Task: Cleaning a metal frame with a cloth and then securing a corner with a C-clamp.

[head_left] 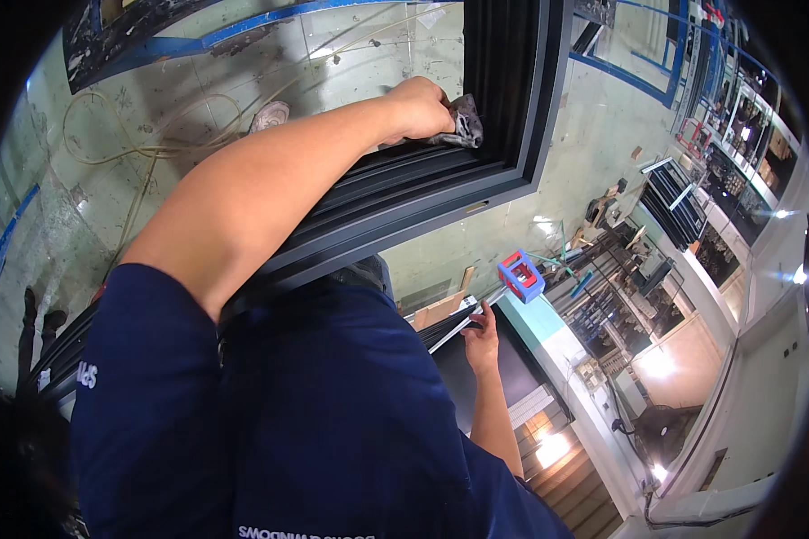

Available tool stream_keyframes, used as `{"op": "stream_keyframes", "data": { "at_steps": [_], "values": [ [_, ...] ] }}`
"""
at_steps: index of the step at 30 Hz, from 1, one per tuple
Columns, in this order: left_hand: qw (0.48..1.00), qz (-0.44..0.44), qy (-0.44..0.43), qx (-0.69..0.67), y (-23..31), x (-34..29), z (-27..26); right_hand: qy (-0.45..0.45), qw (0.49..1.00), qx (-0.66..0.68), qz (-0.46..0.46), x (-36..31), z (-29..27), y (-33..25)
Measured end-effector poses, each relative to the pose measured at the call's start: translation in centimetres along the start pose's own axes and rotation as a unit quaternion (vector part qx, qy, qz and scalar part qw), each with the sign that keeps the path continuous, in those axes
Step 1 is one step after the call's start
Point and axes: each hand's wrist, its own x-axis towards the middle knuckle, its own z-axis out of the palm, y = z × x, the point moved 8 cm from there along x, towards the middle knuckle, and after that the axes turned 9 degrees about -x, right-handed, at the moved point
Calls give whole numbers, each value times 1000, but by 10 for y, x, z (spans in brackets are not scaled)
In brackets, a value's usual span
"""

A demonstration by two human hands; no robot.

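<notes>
My left hand (418, 110) reaches across from the left, closed on a crumpled, stained grey rag (466, 124). It presses the rag into the inner corner of a large dark grey window or door frame (535, 117). The frame's ridged lower member (404, 208) passes under my left forearm and in front of my body. Lower and to the right, my right hand (482, 346) has its fingers and thumb curled at a thin light-coloured strip (454, 332) beside dark profiles. Part of that grip is hidden by the hand itself.
Loops of pale hose (108, 144) lie on the stained floor at left. A blue-and-red box-shaped holder (521, 276) rests on a pale green surface near my right hand. Stacked dark profiles (672, 205) stand farther right. A black fan (661, 431) is at lower right.
</notes>
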Motion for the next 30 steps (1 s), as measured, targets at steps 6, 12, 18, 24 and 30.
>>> {"op": "stream_keyframes", "data": {
  "at_steps": [6, 12, 18, 24, 30],
  "values": [
    [989, 15, -19, -149, -34, 13, -13, 11, 999, 19, -33, 4, -22, -32],
    [951, 8, -37, -308, -31, -16, -47, 8, 1000, 21, -3, -17, -18, -2],
    [951, 288, 52, 96, 34, -50, -6, -27, 999, 7, 20, -24, -5, -16],
    [967, 245, 59, 42, 50, -60, 8, 15, 999, 28, 6, -11, -17, -22],
    [960, 280, 25, 3, 68, -80, 29, -6, 999, 26, -24, -1, 2, -30]
  ]
}}
